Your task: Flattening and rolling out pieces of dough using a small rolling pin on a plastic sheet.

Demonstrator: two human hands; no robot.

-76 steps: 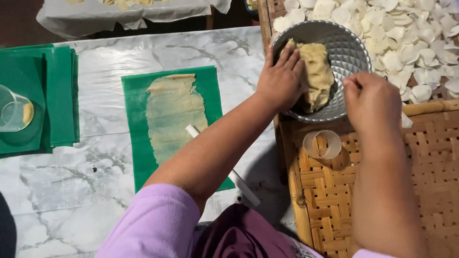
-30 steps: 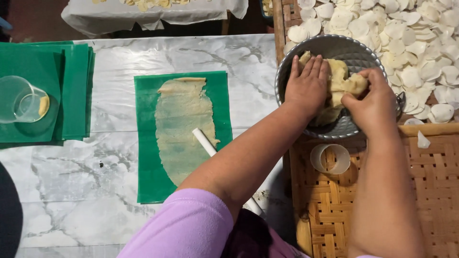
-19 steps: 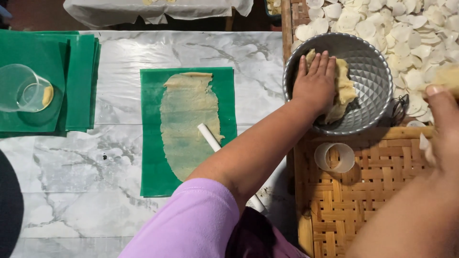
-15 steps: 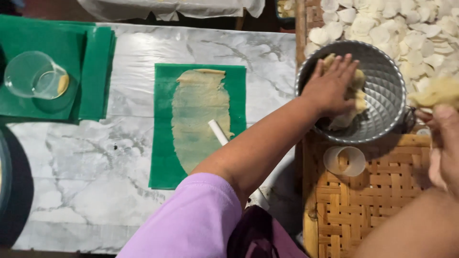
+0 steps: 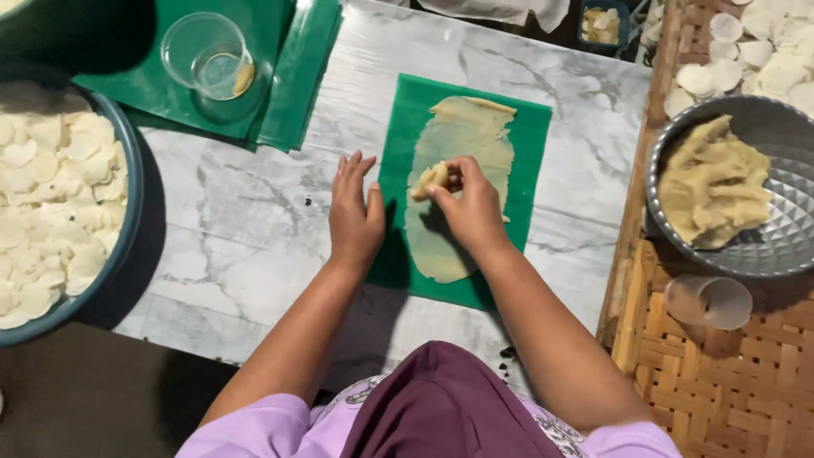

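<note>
Your right hand (image 5: 471,208) grasps a small lump of pale yellow dough (image 5: 431,178) with the fingertips, and holds it over the long flattened strip of dough (image 5: 458,182) on the green plastic sheet (image 5: 526,161). This sheet lies near the far edge of the white marble desk (image 5: 246,220). Your left hand (image 5: 354,216) is released, lying flat on the desk at the sheet's left edge. At the right edge stands a grey metal bowl (image 5: 784,237) with more dough.

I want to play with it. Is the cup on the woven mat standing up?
No, the clear cup is tipped on its side on the woven mat, mouth facing right.
</note>
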